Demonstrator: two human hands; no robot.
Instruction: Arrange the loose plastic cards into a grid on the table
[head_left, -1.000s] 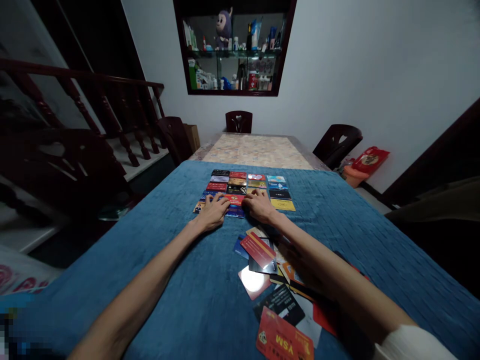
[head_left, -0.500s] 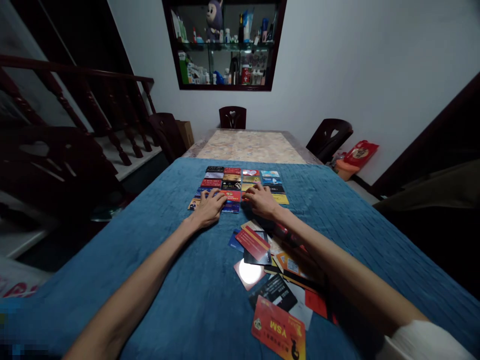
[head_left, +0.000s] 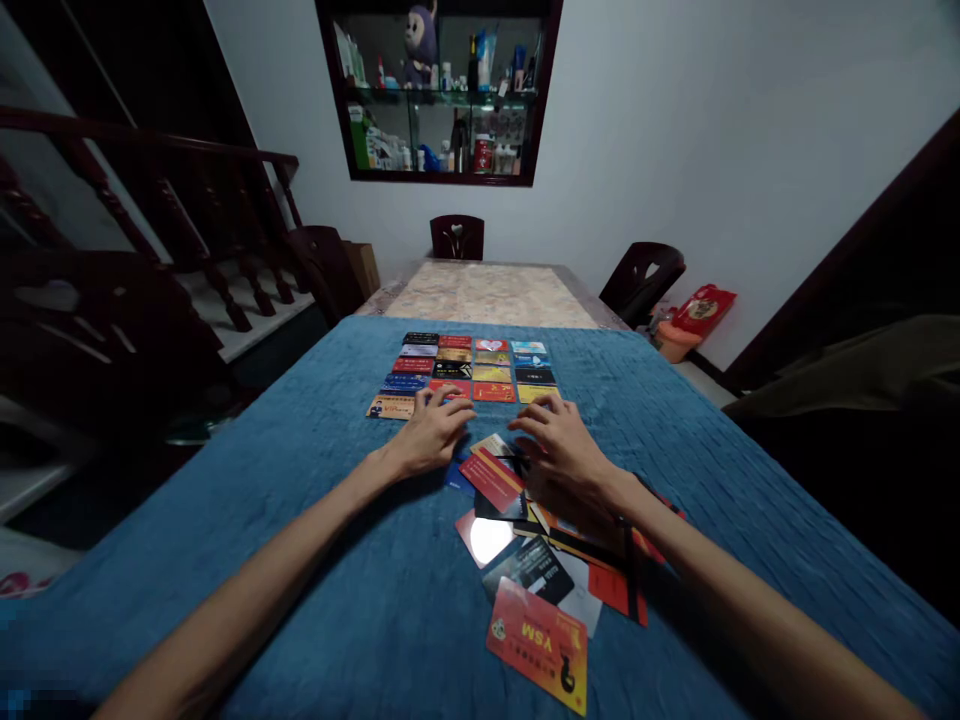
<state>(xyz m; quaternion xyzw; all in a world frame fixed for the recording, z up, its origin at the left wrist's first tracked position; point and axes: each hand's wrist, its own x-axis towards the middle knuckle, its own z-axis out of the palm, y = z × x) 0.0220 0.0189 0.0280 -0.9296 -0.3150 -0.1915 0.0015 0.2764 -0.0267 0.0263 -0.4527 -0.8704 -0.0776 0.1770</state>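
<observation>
I have a single head-worn view, looking forward and down from behind both forearms; the left hand (head_left: 431, 432) and right hand (head_left: 564, 452) sit mid-frame, near, wall beyond.

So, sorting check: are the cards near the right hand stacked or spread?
Spread: the loose cards overlap untidily beneath the right hand.

Right hand (head_left: 564, 452) hides part of the card pile (head_left: 540, 560)

On the surface (head_left: 300, 520), a grid of cards (head_left: 465, 368) lies behind a loose pile of cards (head_left: 536, 560); chairs (head_left: 456, 236) stand beyond.
</observation>
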